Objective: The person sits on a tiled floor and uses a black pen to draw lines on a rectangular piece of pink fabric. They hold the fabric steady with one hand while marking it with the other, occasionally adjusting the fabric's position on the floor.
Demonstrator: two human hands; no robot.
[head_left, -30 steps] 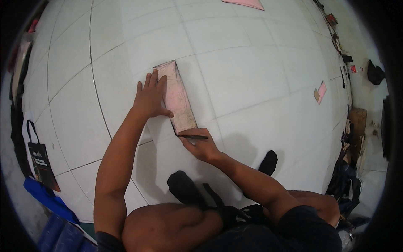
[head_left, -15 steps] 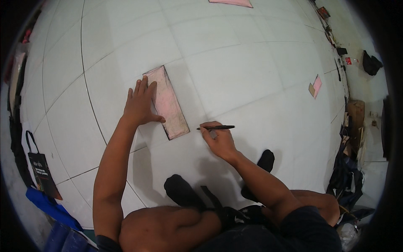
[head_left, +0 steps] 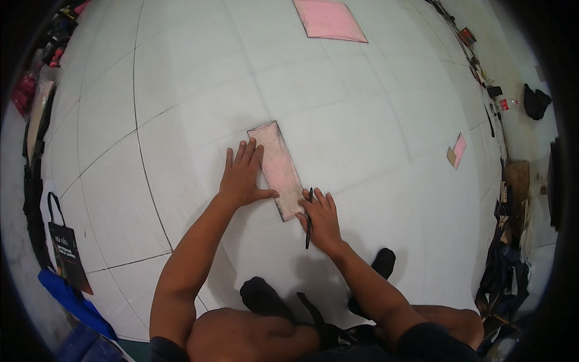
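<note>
A long pink rectangular piece with dark-marked edges [head_left: 278, 166] lies slantwise on the white floor covering. My left hand [head_left: 241, 178] rests along its left side, fingers spread and the thumb on its lower part. At the lower right end, my right hand [head_left: 324, 223] touches the piece with its fingertips. That same hand holds a black pen [head_left: 309, 229], tucked between the fingers and pointing up and down the view. The piece's surface looks scuffed with grey near the bottom.
A larger pink piece [head_left: 332, 21] lies at the far edge. Off to the right are a small pink and tan piece [head_left: 458, 151] and clutter along the wall [head_left: 506, 241]. A black bag [head_left: 69, 256] lies at left. My socked feet [head_left: 265, 295] are close below.
The pink piece has shifted rightward on the floor with my left hand. My right hand has come up against its lower end, and the pen has swung from sideways to upright in the view.
</note>
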